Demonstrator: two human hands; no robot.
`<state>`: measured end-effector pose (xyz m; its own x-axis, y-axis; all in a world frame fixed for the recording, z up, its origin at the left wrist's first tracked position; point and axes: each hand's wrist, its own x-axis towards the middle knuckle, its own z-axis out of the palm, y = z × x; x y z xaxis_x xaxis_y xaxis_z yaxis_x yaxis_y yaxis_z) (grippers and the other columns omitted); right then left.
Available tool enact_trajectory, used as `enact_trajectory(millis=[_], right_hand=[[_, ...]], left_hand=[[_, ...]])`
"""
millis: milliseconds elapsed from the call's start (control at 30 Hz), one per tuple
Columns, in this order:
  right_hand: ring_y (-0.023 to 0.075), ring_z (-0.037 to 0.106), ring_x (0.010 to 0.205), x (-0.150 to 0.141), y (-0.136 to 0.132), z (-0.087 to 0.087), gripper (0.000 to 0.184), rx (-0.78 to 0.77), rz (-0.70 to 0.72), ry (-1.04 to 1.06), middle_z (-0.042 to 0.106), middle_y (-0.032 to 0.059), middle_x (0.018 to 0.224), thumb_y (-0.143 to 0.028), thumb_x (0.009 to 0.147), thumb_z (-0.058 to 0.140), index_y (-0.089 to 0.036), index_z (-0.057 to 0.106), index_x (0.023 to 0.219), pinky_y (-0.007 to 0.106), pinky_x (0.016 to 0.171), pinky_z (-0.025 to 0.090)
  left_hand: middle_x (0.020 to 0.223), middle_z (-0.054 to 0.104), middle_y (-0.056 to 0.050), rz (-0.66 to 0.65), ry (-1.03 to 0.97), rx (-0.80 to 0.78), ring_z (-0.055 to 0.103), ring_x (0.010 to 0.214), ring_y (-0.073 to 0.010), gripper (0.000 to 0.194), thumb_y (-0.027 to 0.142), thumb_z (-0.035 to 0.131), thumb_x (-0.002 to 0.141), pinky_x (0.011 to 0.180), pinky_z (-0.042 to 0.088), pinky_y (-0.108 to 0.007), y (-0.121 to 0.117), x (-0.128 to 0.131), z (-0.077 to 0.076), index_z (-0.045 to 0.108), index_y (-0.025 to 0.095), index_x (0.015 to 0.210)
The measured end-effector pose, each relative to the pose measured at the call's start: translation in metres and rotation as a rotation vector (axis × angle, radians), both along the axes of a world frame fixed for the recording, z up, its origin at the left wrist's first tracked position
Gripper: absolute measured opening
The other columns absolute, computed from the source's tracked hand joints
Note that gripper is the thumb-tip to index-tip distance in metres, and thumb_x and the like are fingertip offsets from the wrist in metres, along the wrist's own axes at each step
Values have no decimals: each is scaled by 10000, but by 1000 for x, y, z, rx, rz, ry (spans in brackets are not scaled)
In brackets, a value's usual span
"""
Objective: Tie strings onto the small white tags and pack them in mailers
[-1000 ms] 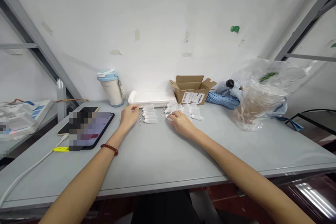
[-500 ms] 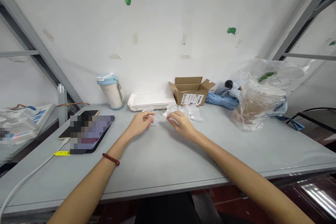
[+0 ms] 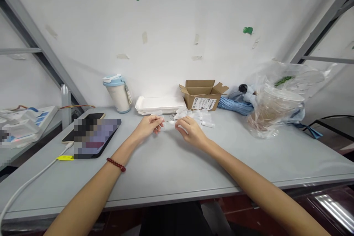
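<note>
My left hand (image 3: 148, 127) and my right hand (image 3: 190, 130) meet over the middle of the grey table (image 3: 171, 169). Both pinch a small white plastic piece (image 3: 166, 125) held between them, the left at one end, the right at the other. A scatter of several similar small white pieces (image 3: 197, 115) lies just behind my right hand. A red bead bracelet (image 3: 116, 163) sits on my left wrist.
A white tray (image 3: 160, 104) and an open cardboard box (image 3: 202, 94) stand at the back by the wall. A blue-lidded cup (image 3: 117, 93) is left of them. A tablet and phone (image 3: 94, 135) lie at left with a white cable (image 3: 30, 181). A clear plastic bag (image 3: 276, 99) sits at right.
My left hand left the row of white pieces at left and came to the middle. My right hand lifted from the pile. Both now hold one piece between them.
</note>
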<state>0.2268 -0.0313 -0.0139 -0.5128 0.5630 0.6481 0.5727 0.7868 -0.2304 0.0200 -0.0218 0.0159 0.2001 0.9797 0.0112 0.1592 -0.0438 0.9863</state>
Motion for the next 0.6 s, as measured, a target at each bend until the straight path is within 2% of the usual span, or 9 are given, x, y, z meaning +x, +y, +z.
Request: enact_trajectory(millis=[200, 400, 600], right_hand=[[181, 508, 835, 1, -2, 3, 125, -5, -13, 21, 632, 62, 867, -141, 905, 429, -192, 532, 856, 305, 737, 375], [188, 510, 822, 1, -4, 7, 144, -15, -41, 31, 634, 69, 881, -157, 911, 411, -201, 536, 852, 313, 743, 385], [189, 513, 827, 1, -5, 9, 159, -14, -45, 41, 633, 70, 890, -147, 910, 401, -203, 539, 853, 317, 743, 381]], left_hand=[[634, 538, 9, -10, -126, -37, 457, 523, -80, 341, 420, 766, 604, 496, 389, -234, 1, -3, -3, 686, 122, 750], [631, 556, -8, 19, -145, -74, 461, 539, -87, 285, 379, 773, 609, 512, 393, -244, 3, -5, -2, 667, 124, 680], [842, 663, -88, 15, -166, -82, 541, 625, -113, 282, 337, 763, 605, 582, 451, -271, 3, -8, -3, 703, 112, 765]])
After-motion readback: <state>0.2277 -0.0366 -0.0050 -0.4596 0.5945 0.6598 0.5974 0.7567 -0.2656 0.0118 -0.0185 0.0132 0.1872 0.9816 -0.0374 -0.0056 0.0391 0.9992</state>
